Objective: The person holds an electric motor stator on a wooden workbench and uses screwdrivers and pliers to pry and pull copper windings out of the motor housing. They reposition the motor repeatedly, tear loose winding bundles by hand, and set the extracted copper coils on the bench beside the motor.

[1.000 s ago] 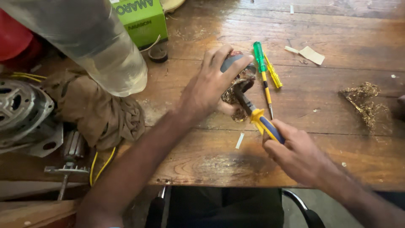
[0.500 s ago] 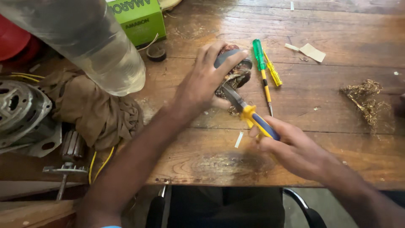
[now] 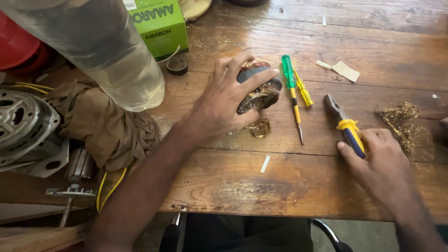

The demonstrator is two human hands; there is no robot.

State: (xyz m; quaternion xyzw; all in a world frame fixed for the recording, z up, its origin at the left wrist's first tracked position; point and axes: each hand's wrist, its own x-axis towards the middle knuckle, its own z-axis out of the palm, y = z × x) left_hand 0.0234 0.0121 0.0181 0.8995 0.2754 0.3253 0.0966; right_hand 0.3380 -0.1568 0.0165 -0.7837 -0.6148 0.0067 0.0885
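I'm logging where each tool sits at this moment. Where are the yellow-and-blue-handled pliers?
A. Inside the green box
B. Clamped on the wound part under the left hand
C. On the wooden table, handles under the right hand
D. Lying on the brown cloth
C: the pliers lie flat on the wooden table, with the right hand on their handles, well apart from the wound part under the left hand.

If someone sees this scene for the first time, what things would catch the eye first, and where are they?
At the centre of the wooden table, the left hand clasps a dark motor part with copper windings. To the right, the right hand rests on yellow-and-blue pliers lying on the wood. A big clear plastic bottle fills the upper left, and a green screwdriver lies between the hands.
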